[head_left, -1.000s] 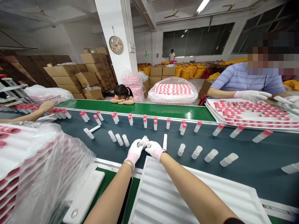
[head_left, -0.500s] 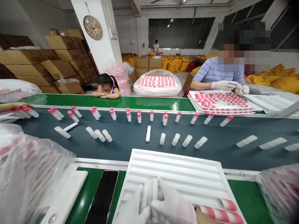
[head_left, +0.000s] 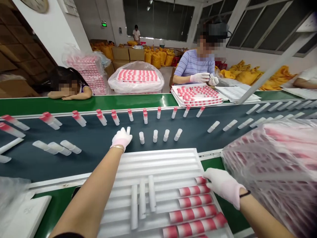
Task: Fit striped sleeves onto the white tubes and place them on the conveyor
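Note:
My left hand [head_left: 122,138], in a white glove, reaches over the dark conveyor belt [head_left: 99,162]. Its fingers are closed around a white tube [head_left: 128,130] that sticks up from them. At the right edge of the white ridged tray [head_left: 158,162], my gloved right hand [head_left: 223,182] pinches the end of a short pink-and-white tube [head_left: 200,180]. Below that tube, rows of pink-and-white tubes [head_left: 194,190] lie in the grooves. Three plain white tubes [head_left: 142,199] rest across the ridges in the tray's middle.
Upright white tubes [head_left: 155,136] and pink-topped tubes [head_left: 130,114] stand along the belt. Plastic-wrapped trays [head_left: 277,158] are stacked at my right. Across the belt, a co-worker [head_left: 195,66] in white gloves handles a filled tray [head_left: 198,94]. A child [head_left: 76,91] leans on the far green ledge.
My view has swung right. My hands, earlier together over the tray, have parted: the left went out to the belt, the right to the tray's right edge. Three white tubes now lie across the tray.

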A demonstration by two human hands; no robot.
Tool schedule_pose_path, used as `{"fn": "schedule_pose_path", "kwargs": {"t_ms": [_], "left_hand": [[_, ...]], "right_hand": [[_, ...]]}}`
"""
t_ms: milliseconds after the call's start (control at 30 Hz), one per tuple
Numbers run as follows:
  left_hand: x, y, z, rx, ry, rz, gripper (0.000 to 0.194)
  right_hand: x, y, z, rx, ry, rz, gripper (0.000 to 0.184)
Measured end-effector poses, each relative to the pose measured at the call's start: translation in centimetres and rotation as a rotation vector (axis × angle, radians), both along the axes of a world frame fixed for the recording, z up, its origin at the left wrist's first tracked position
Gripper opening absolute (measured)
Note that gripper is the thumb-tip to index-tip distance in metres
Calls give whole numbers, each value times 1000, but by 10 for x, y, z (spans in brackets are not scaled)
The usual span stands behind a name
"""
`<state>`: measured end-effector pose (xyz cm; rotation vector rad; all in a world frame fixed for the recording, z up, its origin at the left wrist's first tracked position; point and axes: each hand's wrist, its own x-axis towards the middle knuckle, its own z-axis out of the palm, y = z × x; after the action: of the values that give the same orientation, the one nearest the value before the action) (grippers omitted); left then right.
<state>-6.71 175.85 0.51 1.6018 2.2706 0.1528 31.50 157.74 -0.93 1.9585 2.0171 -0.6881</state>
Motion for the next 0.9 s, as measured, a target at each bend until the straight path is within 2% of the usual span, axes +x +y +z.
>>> {"fn": "schedule_pose_path", "kwargs": {"t_ms": [100,233,367,500,567,700,800,900], "left_hand": [[-8,26,-13,-41,-36,36,40],[-29,23,-9,-13,-130,106,28],[-41,-15,5,188,-319,65,25],[-24,-81,14,405,-566,-21,38],[-4,-114,17,430,-695,-55,37],[41,-159,30,330,-1078,-56,36],[64,-176,38,233,-1042,-120,30],[73,-186,37,233,-958,-299,29]], "right_hand": [[-4,-7,-13,16,73,120,21],[-12,-7,-21,55,90,227,24],[-3,-3,-24,132,162,269,18],[-4,6,-22,202,436,66,8],[-19,11,-14,241,614,-28,6],[-74,22,20,211,1133,-114,21],[-113,33,53,334,1423,-151,26],[-137,49,79,489,1480,-100,32]]}}
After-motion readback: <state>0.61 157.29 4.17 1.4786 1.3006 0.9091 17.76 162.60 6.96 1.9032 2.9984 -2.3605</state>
